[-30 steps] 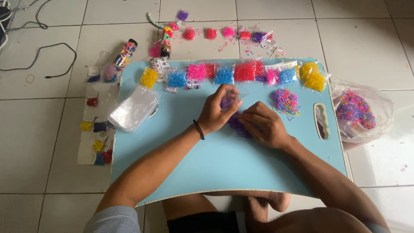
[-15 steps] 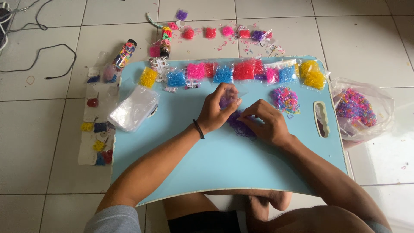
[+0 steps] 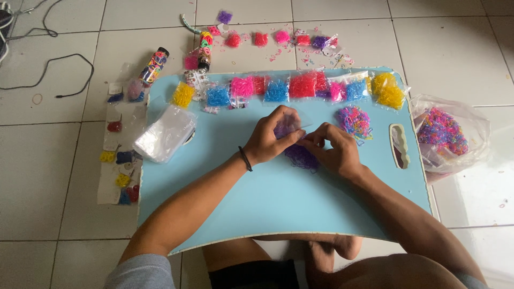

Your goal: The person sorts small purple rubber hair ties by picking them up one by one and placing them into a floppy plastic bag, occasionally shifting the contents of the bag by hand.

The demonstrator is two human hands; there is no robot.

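Note:
My left hand [image 3: 270, 137] holds a small clear plastic bag [image 3: 289, 124] with purple rubber bands inside, raised a little over the light blue lap board [image 3: 241, 203]. My right hand [image 3: 334, 151] meets it from the right, fingertips pinched at the bag's mouth; whether they hold bands I cannot tell. Under both hands lies a loose pile of purple rubber bands [image 3: 301, 157] on the board. A black band circles my left wrist.
A row of small filled bags [image 3: 300, 85] in yellow, blue, pink and red lines the board's far edge. A mixed-colour pile [image 3: 354, 121] lies right of my hands, a stack of empty clear bags [image 3: 165, 134] at left, a big bag of bands [image 3: 441, 131] on the floor.
My right hand has shifted slightly toward the small bag and its fingers have closed at the bag's mouth. My left hand stays in place with the bag.

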